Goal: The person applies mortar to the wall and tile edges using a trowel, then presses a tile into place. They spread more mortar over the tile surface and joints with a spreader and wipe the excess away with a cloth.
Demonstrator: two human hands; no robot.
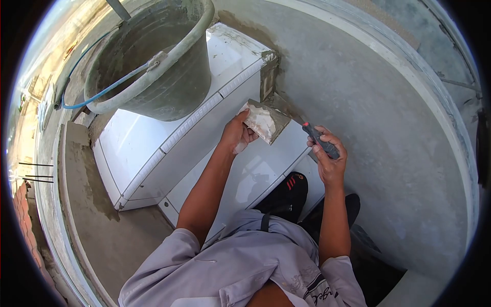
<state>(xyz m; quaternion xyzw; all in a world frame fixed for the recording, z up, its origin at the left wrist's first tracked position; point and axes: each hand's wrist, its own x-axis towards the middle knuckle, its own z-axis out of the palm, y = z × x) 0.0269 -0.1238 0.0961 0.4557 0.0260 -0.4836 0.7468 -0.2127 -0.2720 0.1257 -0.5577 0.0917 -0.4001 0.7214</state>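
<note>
Left grip [238, 132] pinches a square, grey-and-white tile piece [264, 121] over a shiny white tiled step [245, 171]; right grip [328, 153] wraps a black-handled metal trowel [311, 131]. Smearing seems the step; the next move needs steady holding.

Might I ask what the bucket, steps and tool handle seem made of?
Bucket: probably dull plastic, judging by its thick moulded look.
Steps: glossy white tile, likely ceramic, given reflections and straight jointing.
Tool handle: dark plastic or rubber, matte; its low sheen fits either.
</note>
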